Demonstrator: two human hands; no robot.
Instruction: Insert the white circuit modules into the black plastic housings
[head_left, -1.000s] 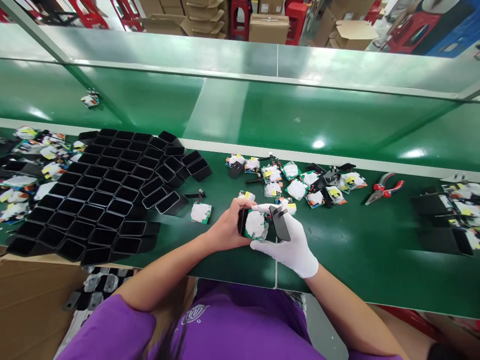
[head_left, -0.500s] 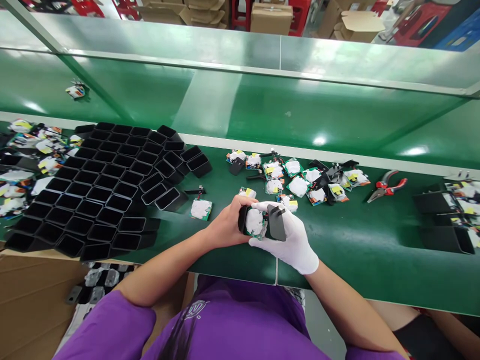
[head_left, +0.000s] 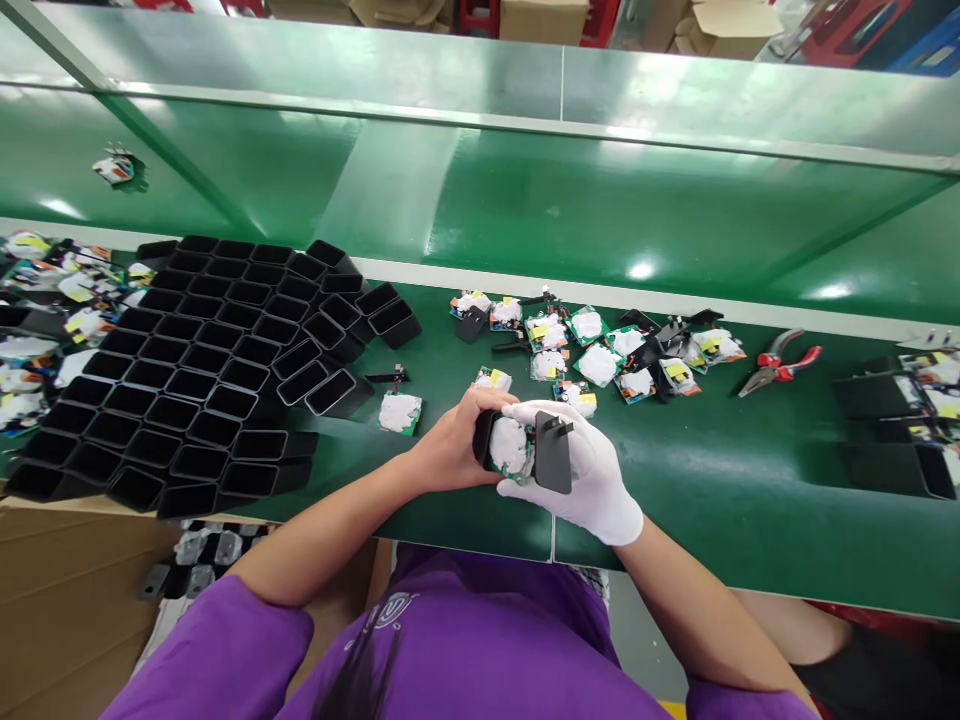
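Observation:
My bare left hand [head_left: 448,442] is closed around a black plastic housing [head_left: 483,440], whose open end faces right. Part of a green circuit board [head_left: 512,447] topped with white filler sits at that opening; how deep it goes is hidden. In a white glove, my right hand [head_left: 592,470] grips the board's right side together with a black end cap [head_left: 553,455] that bears plug prongs. The cap stands apart from the housing, with the board between them. Just behind my hands lie more circuit boards [head_left: 576,397].
Rows of empty black housings [head_left: 191,350] stand at left, with a heap of boards [head_left: 82,290] beyond. A single board [head_left: 400,412] lies left of my hands. Pliers [head_left: 780,365] and more housings [head_left: 896,468] are at right. A green panel [head_left: 540,200] rises behind the bench.
The end cap in my right hand has turned so its prongs and flat face show more toward me. The view has shifted slightly; the housing and board stay together in my hands.

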